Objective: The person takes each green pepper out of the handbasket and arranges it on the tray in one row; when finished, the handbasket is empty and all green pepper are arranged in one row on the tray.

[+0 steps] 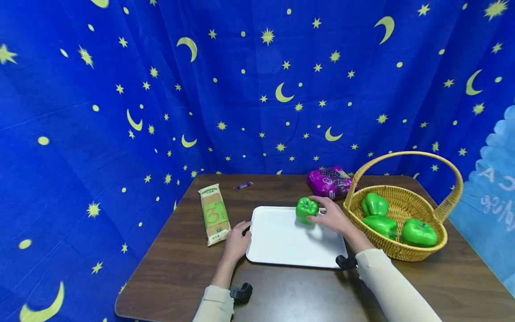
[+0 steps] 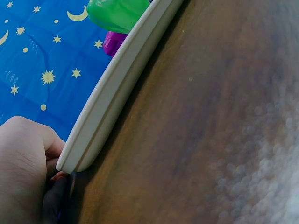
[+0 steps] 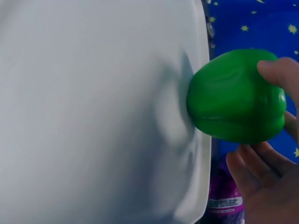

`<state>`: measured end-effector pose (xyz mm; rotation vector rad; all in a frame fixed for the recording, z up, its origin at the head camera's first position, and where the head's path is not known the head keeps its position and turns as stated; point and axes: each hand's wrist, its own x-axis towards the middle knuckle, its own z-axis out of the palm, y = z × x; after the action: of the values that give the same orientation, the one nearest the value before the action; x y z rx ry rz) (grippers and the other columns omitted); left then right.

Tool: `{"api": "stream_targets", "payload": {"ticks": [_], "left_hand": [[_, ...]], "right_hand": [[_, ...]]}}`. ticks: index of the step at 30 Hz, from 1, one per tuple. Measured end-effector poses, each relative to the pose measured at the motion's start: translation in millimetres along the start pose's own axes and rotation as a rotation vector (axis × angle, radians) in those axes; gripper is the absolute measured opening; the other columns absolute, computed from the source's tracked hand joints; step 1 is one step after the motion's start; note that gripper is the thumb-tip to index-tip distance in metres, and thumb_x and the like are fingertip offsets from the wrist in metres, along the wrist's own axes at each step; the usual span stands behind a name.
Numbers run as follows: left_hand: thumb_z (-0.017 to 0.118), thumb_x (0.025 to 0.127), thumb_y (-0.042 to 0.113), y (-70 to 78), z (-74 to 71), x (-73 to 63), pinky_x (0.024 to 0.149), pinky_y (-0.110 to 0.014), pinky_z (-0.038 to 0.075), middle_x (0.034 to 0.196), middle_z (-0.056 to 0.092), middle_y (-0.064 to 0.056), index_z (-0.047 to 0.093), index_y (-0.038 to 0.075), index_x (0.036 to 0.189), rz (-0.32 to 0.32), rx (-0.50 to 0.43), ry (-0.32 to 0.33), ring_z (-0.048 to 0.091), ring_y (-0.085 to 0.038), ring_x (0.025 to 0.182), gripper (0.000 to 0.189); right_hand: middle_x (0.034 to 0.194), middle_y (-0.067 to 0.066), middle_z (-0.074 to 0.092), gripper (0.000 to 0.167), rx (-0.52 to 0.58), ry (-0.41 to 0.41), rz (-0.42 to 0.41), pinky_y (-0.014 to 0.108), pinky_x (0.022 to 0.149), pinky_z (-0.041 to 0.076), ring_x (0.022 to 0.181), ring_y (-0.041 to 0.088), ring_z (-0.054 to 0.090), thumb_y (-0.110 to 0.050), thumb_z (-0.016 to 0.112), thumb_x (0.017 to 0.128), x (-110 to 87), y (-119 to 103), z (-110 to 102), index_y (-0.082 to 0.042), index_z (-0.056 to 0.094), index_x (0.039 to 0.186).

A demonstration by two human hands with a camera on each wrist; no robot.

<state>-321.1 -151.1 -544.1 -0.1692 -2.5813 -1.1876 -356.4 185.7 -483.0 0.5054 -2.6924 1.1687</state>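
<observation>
The right hand (image 1: 331,216) is holding a green pepper (image 1: 306,211) between thumb and fingers over the far right part of the white tray (image 1: 281,241); whether the pepper is touching it, I cannot tell. The left hand (image 1: 238,241) is gripping the tray's left edge. The pepper is looking glossy and firm, so it is probably handling as light, stiff and slippery rather than fragile, its rounded sides offering the surest hold. Its stem end is pointing up, its long axis standing roughly upright to the tray. Right of the tray, 3 more green peppers (image 1: 375,205) are lying in a wicker basket (image 1: 402,253); a purple bag (image 1: 331,181) is sitting beyond the tray's far right corner.
</observation>
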Motion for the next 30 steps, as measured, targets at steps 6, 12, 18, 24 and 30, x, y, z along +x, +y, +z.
{"api": "stream_targets", "payload": {"ticks": [6, 12, 18, 24, 30], "left_hand": [[0.059, 0.088, 0.009, -1.4, -3.1, -2.1, 0.101, -0.047, 0.040, 0.128, 0.058, -0.018, 0.068, 0.008, 0.120, -0.038, -0.005, 0.013, 0.053, -0.034, 0.120, 0.034], [0.058, 0.088, 0.011, -1.1, -2.4, 0.9, 0.101, -0.047, 0.040, 0.129, 0.058, -0.018, 0.068, 0.009, 0.121, -0.024, -0.007, 0.005, 0.052, -0.034, 0.121, 0.034], [0.060, 0.086, 0.009, -0.6, -0.2, -0.8, 0.101, -0.047, 0.040, 0.128, 0.058, -0.019, 0.069, 0.009, 0.119, -0.033, -0.002, 0.007, 0.053, -0.035, 0.120, 0.035], [0.059, 0.086, 0.008, -0.7, 0.4, -0.5, 0.099, -0.047, 0.042, 0.126, 0.059, -0.018, 0.069, 0.008, 0.119, -0.015, -0.020, 0.016, 0.054, -0.034, 0.118, 0.035], [0.059, 0.085, 0.007, -0.2, 1.1, 0.1, 0.098, -0.047, 0.043, 0.125, 0.060, -0.019, 0.069, 0.007, 0.118, 0.009, -0.027, 0.019, 0.055, -0.034, 0.117, 0.035]], "right_hand": [[0.126, 0.019, 0.052, 0.081, -0.007, 0.007, 0.001, 0.051, 0.087, 0.047, 0.108, 0.033, 0.055, -0.038, 0.083, 0.072, -0.6, -1.7, 5.1, -0.011, 0.048, 0.140], [0.123, 0.020, 0.054, 0.085, -0.042, 0.029, 0.039, 0.049, 0.082, 0.050, 0.100, 0.034, 0.059, -0.038, 0.083, 0.072, -2.6, -2.1, 4.3, -0.007, 0.044, 0.141], [0.118, 0.017, 0.058, 0.080, -0.029, 0.010, 0.041, 0.044, 0.078, 0.052, 0.092, 0.030, 0.063, -0.032, 0.081, 0.075, -0.5, -3.7, 7.9, -0.008, 0.044, 0.142], [0.119, 0.017, 0.061, 0.080, 0.030, -0.005, 0.028, 0.045, 0.080, 0.052, 0.093, 0.030, 0.064, -0.029, 0.081, 0.076, 7.6, -11.3, 15.5, -0.008, 0.043, 0.143], [0.122, 0.015, 0.061, 0.080, 0.047, -0.006, 0.056, 0.040, 0.079, 0.053, 0.090, 0.024, 0.066, -0.031, 0.081, 0.076, 17.7, -15.3, 29.6, -0.010, 0.043, 0.144]]}}
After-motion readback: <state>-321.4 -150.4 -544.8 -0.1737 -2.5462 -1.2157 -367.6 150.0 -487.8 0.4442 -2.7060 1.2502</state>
